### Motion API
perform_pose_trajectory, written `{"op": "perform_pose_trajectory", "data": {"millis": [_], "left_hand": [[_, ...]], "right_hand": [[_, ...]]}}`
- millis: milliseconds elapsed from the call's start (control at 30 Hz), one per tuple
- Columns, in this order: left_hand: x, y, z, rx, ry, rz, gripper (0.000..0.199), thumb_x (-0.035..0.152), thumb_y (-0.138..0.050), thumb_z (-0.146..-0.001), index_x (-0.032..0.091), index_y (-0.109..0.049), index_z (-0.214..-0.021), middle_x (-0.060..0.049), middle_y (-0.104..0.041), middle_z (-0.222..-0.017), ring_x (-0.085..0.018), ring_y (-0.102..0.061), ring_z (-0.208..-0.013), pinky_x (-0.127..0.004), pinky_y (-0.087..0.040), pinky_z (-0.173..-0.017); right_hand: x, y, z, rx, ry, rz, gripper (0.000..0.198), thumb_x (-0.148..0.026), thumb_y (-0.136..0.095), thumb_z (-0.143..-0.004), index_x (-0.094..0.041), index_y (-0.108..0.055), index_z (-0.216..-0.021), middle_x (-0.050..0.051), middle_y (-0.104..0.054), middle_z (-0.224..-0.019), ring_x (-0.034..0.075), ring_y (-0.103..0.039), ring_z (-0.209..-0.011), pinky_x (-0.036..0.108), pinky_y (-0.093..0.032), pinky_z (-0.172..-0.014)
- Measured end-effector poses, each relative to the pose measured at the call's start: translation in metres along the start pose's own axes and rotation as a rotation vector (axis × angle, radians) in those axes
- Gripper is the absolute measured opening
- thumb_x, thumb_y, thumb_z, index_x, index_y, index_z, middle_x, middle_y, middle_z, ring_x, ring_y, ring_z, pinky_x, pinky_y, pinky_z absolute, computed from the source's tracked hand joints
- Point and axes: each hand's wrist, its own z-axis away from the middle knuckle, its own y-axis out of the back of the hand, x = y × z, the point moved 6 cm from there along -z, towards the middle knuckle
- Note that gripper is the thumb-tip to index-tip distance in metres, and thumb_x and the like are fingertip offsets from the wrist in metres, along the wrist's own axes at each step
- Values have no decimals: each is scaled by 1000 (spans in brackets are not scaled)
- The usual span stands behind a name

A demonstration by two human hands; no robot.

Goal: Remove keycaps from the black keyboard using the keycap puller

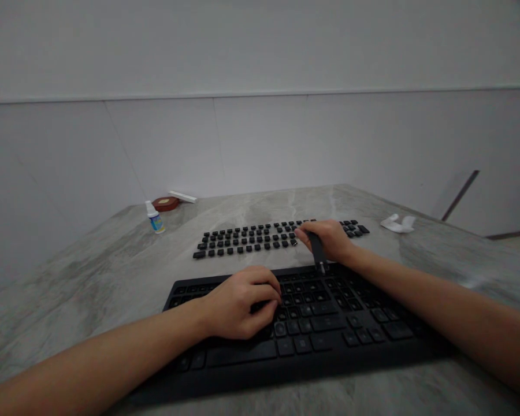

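A large black keyboard [312, 341] lies across the table in front of me. Many of its upper keys lack their caps, while caps still sit along the lower rows and at the lower right. My left hand [247, 303] rests on the middle of the keyboard, its fingers curled in; whatever is beneath the fingertips is hidden. My right hand [329, 240] is closed around a flat, black-handled tool [316, 251] above the keyboard's back edge. The tool slants down, its pale tip at the top row of key sockets. Behind the keyboard, loose black keycaps [248, 249] are laid out in rows.
The grey marbled table [112, 277] ends at a pale wall [260, 138]. At the back left stand a small spray bottle [156, 219], a reddish-brown round object [165, 203] and a white strip [182, 197]. A crumpled white tissue [397, 223] lies at the right.
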Motion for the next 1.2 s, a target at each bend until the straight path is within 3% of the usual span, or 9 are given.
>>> {"op": "perform_pose_trajectory", "data": {"millis": [133, 167, 233, 300, 467, 633, 800, 1000, 1200], "left_hand": [[1, 0, -1, -20, -11, -3, 19, 11, -48, -87, 12, -68, -88, -11, -66, -91, -17, -61, -82, -31, -53, -76], [1, 0, -1, -25, -11, -2, 19, 11, -49, -87, 12, -68, -88, -11, -66, -92, -17, -61, -82, -32, -53, -76], [2, 0, -1, -37, -13, 2, 19, 10, -50, -85, 12, -68, -89, -11, -66, -93, -18, -61, -82, -32, -52, -77], [3, 0, -1, -48, -19, 4, 19, 9, -50, -83, 11, -68, -90, -12, -65, -93, -18, -60, -83, -33, -52, -78], [2, -1, 0, -55, -25, -2, 20, 7, -50, -82, 13, -67, -91, -11, -65, -95, -18, -60, -84, -32, -51, -78], [1, -2, 0, -66, -29, 3, 20, 6, -49, -82, 12, -66, -91, -11, -64, -93, -19, -59, -83, -32, -50, -76], [1, -2, 0, -80, -24, 9, 22, 6, -48, -82, 13, -67, -91, -11, -64, -94, -18, -58, -82, -32, -50, -76], [4, -1, -1, -103, -41, 34, 25, 7, -49, -81, 13, -67, -96, -11, -64, -99, -20, -59, -87, -36, -50, -81], [5, -5, -1, -171, -65, 23, 28, 12, -50, -83, 15, -67, -105, -13, -62, -105, -24, -58, -97, -41, -50, -89]], "right_hand": [[-4, 22, -4, 76, -104, -133, 41, -39, -43, -94, -16, -66, -68, 3, -60, -56, 12, -52, -52, 24, -37, -53], [-4, 28, -4, 60, -176, -296, 40, -41, -47, -91, -15, -65, -67, 2, -56, -53, 12, -49, -50, 24, -34, -50], [-13, 32, -3, -83, -297, -735, 40, -45, -50, -87, -16, -63, -64, -4, -40, -43, 10, -36, -42, 24, -29, -43], [-36, 34, 1, -296, -286, -1143, 41, -48, -50, -84, -16, -62, -61, -8, -28, -41, 9, -25, -39, 24, -25, -40], [-89, 23, 24, -633, -206, -1525, 28, -35, -57, -75, -14, -58, -57, -4, -39, -44, 8, -32, -41, 23, -22, -41], [-110, -2, 38, -864, -147, -1498, 21, -28, -58, -72, -12, -55, -59, -4, -44, -47, 6, -31, -40, 21, -21, -39], [-115, 4, 36, -824, -2, -1279, 20, -22, -56, -75, -14, -52, -57, -3, -48, -52, 8, -40, -47, 20, -31, -46], [-114, 7, 34, -760, 116, -943, 16, -19, -51, -74, -15, -52, -59, -6, -41, -51, 7, -37, -48, 19, -28, -46], [-118, 14, 33, -737, 186, -905, 14, -15, -48, -68, -15, -50, -55, -6, -39, -48, 6, -33, -43, 18, -25, -42]]}}
